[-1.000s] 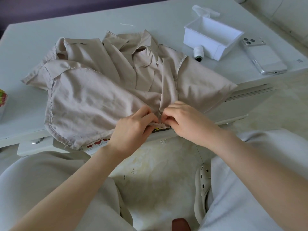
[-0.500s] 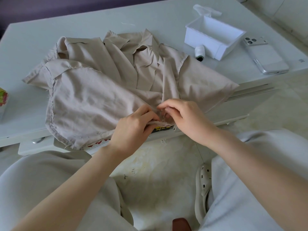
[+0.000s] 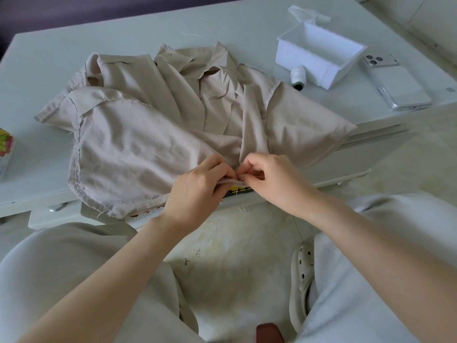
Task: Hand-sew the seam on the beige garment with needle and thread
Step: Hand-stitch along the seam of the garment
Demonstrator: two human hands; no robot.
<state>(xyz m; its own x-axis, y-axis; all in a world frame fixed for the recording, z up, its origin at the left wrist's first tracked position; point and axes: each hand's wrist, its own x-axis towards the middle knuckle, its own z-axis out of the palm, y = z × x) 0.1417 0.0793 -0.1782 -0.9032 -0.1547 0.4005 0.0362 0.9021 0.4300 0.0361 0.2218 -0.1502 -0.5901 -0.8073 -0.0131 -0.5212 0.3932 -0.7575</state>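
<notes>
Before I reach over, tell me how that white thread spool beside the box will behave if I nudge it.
The thread spool seems to lie on its side on the smooth table, so it will likely roll when nudged. It looks small and probably light, easy to pinch. The white box close beside it may stop a roll that way.

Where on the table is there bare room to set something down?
Free on the white table: the far-left stretch beyond the crumpled beige garment, and the strip between garment and colourful packet. Crowded: the right end, with white plastic box, white thread spool and clear-cased phone; the near edge, where left hand and right hand pinch the garment.
</notes>
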